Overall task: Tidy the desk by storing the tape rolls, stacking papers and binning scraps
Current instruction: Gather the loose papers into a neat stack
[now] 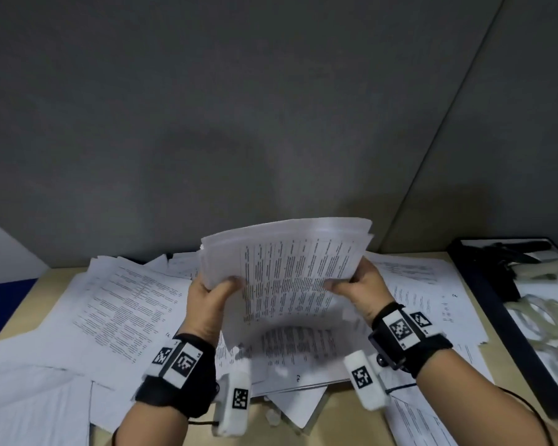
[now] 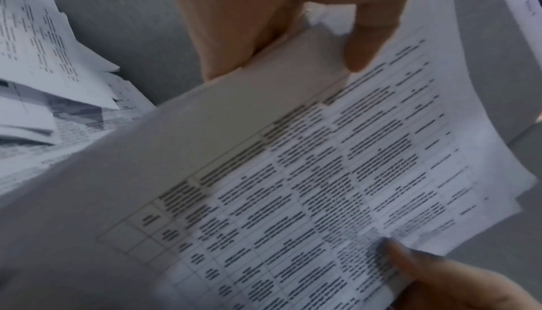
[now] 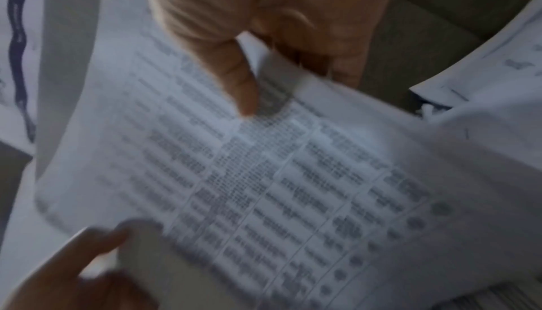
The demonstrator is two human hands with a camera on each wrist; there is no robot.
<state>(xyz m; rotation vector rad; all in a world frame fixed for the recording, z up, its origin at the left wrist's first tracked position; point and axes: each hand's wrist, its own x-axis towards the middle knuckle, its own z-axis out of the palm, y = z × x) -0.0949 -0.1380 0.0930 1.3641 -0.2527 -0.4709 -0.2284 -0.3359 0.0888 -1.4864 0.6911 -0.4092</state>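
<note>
A sheaf of printed papers (image 1: 287, 262) is held up off the desk, bowed, its top edge toward the wall. My left hand (image 1: 211, 292) grips its left edge, thumb on the printed face. My right hand (image 1: 356, 284) grips its right edge the same way. In the left wrist view the sheaf (image 2: 308, 176) fills the frame, my left hand (image 2: 296, 34) pinching its edge. The right wrist view shows the sheaf (image 3: 264, 176) pinched by my right hand (image 3: 264, 64). Loose printed sheets (image 1: 126, 310) lie scattered across the desk beneath. Clear tape rolls (image 1: 541, 320) lie in a tray.
A black-rimmed tray (image 1: 484, 294) stands at the right edge of the wooden desk (image 1: 342, 426) and holds dark tools besides the rolls. Small white scraps (image 1: 273, 416) lie near the front edge. A grey partition wall (image 1: 239, 107) closes off the back.
</note>
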